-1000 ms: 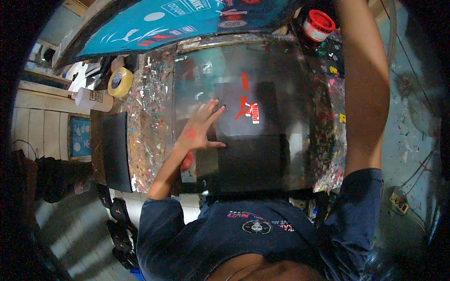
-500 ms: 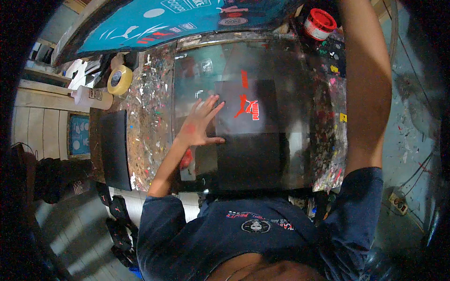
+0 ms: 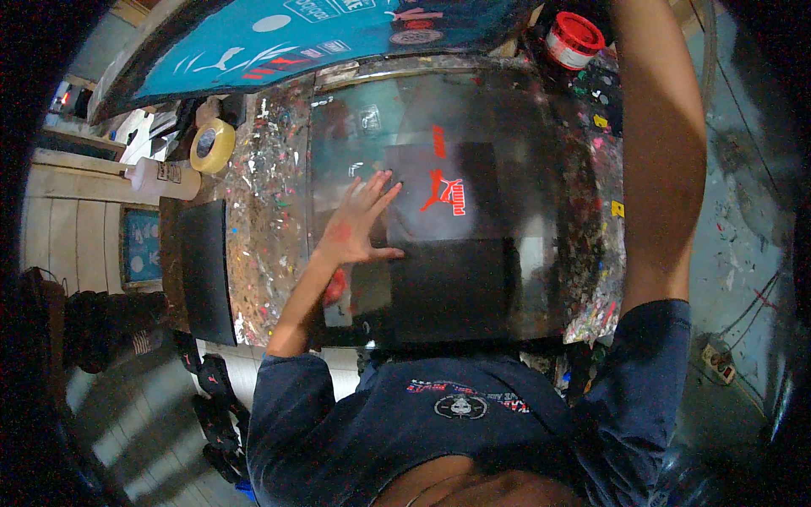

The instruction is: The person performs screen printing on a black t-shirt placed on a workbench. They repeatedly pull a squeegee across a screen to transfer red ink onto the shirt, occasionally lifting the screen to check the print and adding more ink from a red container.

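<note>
My left hand lies flat with fingers spread, at the left edge of a dark sheet on a glossy glass-like plate. The sheet bears a red and white leaping-cat print with a small red block above it, just right of my fingertips. My right forearm reaches up along the right side and leaves the picture at the top, so the right hand is out of sight. Beyond the plate, a blue printing screen with a dark frame stands tilted up, carrying several white and red designs.
A red-lidded tub stands at the far right. On the left are a roll of yellowish tape, a pale plastic bottle and a black sheet on the paint-spattered table. A socket block with cables is at right.
</note>
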Demonstrator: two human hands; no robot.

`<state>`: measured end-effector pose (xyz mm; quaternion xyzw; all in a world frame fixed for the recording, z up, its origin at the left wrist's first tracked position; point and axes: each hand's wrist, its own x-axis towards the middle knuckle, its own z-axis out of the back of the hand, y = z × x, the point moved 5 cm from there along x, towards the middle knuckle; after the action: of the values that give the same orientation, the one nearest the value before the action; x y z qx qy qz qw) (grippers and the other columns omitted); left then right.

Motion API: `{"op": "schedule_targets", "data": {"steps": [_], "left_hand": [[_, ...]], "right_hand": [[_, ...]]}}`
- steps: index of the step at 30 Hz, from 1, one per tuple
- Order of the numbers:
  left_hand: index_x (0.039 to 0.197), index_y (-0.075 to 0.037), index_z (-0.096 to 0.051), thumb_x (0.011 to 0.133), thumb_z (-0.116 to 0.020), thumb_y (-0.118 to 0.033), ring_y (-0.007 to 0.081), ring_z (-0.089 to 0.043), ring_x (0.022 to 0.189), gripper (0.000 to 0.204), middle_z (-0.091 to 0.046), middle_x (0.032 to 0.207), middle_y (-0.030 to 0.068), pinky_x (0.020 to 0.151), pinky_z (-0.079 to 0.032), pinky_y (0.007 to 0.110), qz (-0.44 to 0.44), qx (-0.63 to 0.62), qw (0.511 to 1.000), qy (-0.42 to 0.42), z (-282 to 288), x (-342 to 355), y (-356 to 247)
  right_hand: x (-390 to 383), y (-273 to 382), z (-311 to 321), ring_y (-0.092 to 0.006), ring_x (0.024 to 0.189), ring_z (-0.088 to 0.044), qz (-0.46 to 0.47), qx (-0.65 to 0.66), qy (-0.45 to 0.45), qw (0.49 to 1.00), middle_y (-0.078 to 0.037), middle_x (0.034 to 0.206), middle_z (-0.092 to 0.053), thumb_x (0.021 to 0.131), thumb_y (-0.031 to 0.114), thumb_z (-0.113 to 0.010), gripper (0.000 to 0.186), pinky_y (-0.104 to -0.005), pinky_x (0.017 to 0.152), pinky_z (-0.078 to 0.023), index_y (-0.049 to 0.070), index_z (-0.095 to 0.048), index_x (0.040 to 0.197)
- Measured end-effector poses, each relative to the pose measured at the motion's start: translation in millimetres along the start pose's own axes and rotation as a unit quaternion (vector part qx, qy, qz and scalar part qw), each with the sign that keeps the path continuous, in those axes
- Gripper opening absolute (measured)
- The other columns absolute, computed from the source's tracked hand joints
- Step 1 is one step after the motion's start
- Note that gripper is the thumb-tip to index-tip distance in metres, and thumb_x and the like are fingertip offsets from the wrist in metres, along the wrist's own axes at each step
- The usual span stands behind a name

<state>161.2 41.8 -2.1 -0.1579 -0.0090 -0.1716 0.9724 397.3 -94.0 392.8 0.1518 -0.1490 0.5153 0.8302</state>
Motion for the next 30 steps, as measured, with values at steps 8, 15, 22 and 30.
{"op": "schedule_targets", "data": {"steps": [8,15,22,30], "left_hand": [[0.163,-0.012,-0.03,0.072,-0.076,-0.073,0.0318,-0.023,0.157,0.118,-0.025,0.17,0.0141,0.127,-0.016,0.053,0.004,0.01,1.0,0.004,-0.4,0.9,1.1],[0.163,-0.013,-0.03,0.071,-0.076,-0.074,0.0305,-0.023,0.158,0.119,-0.025,0.17,0.0137,0.128,-0.015,0.053,0.006,0.012,1.0,0.006,-0.5,1.3,1.3],[0.163,-0.013,-0.029,0.071,-0.077,-0.074,0.0302,-0.023,0.158,0.12,-0.025,0.17,0.0136,0.127,-0.015,0.053,0.006,0.018,1.0,0.008,1.1,1.6,0.3],[0.163,-0.013,-0.029,0.074,-0.075,-0.072,0.0312,-0.023,0.158,0.116,-0.025,0.17,0.0138,0.127,-0.015,0.053,0.005,0.006,1.0,0.006,0.5,0.9,0.3]], "right_hand": [[-0.7,0.5,-0.2,-0.031,0.092,-0.073,0.002,-0.004,-0.021,1.0,-0.022,0.104,-0.076,0.063,0.055,-0.092,0.077,-0.0371,0.085,-0.055,-0.006,-0.075,0.106],[-1.5,3.1,0.1,-0.0292,0.09,-0.073,-0.001,0.018,-0.009,1.0,-0.02,0.101,-0.077,0.064,0.052,-0.092,0.071,-0.0363,0.084,-0.055,-0.005,-0.076,0.104],[-2.6,4.0,0.0,-0.0278,0.089,-0.072,-0.008,0.004,-0.011,1.0,-0.018,0.101,-0.077,0.065,0.051,-0.092,0.069,-0.0362,0.083,-0.055,-0.003,-0.077,0.104],[-1.0,2.1,1.0,-0.0291,0.089,-0.072,-0.016,-0.008,-0.019,1.0,-0.02,0.101,-0.076,0.062,0.054,-0.092,0.076,-0.0368,0.083,-0.055,-0.006,-0.075,0.104]]}}
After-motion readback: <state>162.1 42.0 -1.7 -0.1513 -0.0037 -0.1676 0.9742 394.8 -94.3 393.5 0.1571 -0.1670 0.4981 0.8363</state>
